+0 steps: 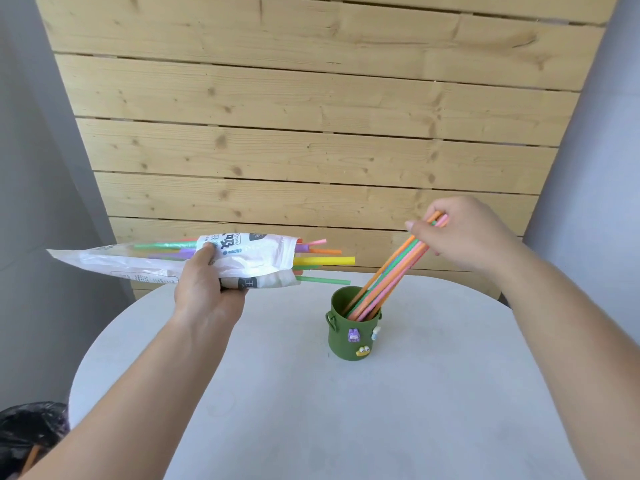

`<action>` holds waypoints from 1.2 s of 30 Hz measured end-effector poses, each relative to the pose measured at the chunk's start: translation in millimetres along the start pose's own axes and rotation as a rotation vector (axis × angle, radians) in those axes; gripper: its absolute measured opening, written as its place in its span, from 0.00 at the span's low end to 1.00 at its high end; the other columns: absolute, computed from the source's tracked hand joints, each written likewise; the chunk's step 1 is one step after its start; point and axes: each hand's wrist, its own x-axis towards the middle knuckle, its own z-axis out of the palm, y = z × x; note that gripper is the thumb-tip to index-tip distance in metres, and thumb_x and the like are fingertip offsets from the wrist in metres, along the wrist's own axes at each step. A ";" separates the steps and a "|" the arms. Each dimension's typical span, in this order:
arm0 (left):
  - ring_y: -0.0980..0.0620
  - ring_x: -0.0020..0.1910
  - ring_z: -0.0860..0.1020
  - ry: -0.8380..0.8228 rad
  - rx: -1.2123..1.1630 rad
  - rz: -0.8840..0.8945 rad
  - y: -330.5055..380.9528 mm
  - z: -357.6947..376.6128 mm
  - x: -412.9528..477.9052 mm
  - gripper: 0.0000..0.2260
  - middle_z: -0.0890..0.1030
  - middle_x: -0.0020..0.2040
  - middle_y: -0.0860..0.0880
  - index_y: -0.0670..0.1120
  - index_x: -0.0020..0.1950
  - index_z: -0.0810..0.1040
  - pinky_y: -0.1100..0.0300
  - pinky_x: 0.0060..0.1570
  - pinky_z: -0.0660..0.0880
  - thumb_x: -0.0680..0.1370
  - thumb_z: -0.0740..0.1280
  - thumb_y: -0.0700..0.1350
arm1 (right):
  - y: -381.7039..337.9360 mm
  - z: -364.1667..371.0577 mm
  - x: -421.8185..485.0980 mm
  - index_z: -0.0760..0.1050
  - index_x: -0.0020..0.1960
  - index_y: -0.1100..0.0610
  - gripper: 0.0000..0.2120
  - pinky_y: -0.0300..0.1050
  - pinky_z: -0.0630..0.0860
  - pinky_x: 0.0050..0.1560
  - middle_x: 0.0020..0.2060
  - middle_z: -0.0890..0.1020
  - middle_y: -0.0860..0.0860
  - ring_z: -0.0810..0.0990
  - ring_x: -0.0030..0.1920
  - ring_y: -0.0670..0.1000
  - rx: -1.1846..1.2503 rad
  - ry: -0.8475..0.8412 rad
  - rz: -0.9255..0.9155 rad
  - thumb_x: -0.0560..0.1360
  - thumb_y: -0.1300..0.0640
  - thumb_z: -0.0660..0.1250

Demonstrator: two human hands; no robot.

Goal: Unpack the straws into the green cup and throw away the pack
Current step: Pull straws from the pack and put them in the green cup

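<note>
My left hand [204, 292] grips a white plastic straw pack [173, 259] held level above the table's left side. Several coloured straws [325, 260] poke out of the pack's open right end. A green cup [351, 336] with small stuck-on figures stands on the white table [433, 393], right of centre. A bundle of orange, green and pink straws [391, 275] leans in the cup, lower ends inside. My right hand [464, 233] pinches the bundle's upper ends, up and to the right of the cup.
A bin lined with a black bag [27, 434] sits at the lower left, below the table edge, with an orange straw inside it. A wooden plank wall [311, 116] rises right behind the table. Grey walls flank both sides.
</note>
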 end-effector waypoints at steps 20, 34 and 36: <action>0.45 0.59 0.85 -0.034 -0.006 -0.008 4.3 -6.0 1.0 0.16 0.83 0.65 0.44 0.41 0.69 0.77 0.44 0.58 0.81 0.82 0.68 0.43 | 12.0 42.2 20.5 0.83 0.52 0.53 0.20 0.52 0.67 0.57 0.52 0.78 0.53 0.71 0.58 0.60 -0.407 0.378 -0.158 0.75 0.38 0.65; 0.45 0.59 0.85 -0.154 0.027 0.104 11.8 8.2 -10.9 0.17 0.84 0.64 0.42 0.39 0.70 0.77 0.46 0.56 0.83 0.83 0.67 0.44 | -63.4 79.1 -52.5 0.74 0.50 0.47 0.17 0.41 0.71 0.32 0.35 0.80 0.52 0.80 0.28 0.49 0.460 -0.083 0.013 0.81 0.37 0.54; 0.45 0.58 0.85 -0.165 0.053 0.105 6.9 10.5 -15.1 0.17 0.84 0.63 0.42 0.39 0.69 0.77 0.48 0.53 0.84 0.82 0.68 0.44 | -63.9 91.7 -54.1 0.75 0.49 0.46 0.15 0.38 0.69 0.26 0.35 0.79 0.50 0.77 0.24 0.50 0.611 -0.108 0.101 0.80 0.37 0.57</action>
